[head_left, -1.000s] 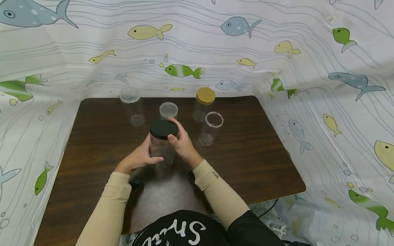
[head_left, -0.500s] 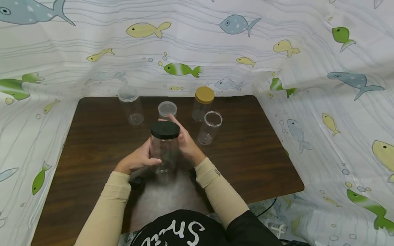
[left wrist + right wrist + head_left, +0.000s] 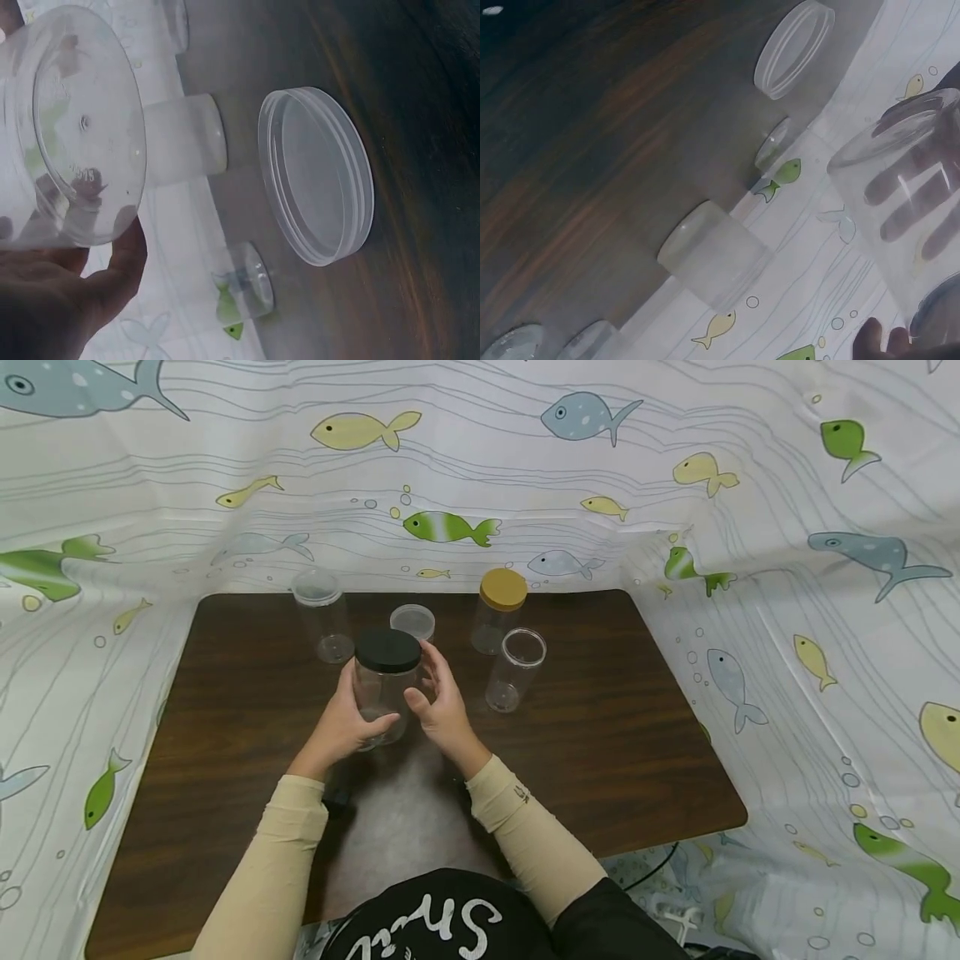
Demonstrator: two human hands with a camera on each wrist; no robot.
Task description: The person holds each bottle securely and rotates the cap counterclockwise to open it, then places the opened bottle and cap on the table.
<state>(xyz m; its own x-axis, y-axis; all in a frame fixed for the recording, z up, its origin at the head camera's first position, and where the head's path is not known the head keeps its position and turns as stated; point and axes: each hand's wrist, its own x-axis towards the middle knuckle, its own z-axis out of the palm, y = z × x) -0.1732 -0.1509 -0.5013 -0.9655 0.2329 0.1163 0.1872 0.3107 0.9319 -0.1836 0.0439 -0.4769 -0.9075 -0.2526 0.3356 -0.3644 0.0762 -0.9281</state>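
A clear round jar with a black lid [image 3: 387, 650] is held off the table in the head view. My left hand [image 3: 347, 724] grips the jar's body [image 3: 90, 142], thumb across its near side, and its embossed base faces the left wrist camera. My right hand [image 3: 444, 710] is at the jar's right side near the lid, its thumb apart from the jar. Whether its fingertips touch the lid I cannot tell. A loose translucent lid [image 3: 319, 176] lies on the table in both wrist views; the head view does not show it.
Farther back on the brown table [image 3: 615, 735] stand a clear jar with a translucent lid [image 3: 321, 618], a smaller one [image 3: 413, 622], a yellow-lidded jar [image 3: 501, 593] and a jar with a clear rim [image 3: 517, 668]. A fish-patterned sheet [image 3: 750, 610] surrounds the table.
The black-lidded jar has risen and shifted slightly left and away from me, carried in my left hand. My right thumb, partly behind the jar half a second ago, shows in front now.
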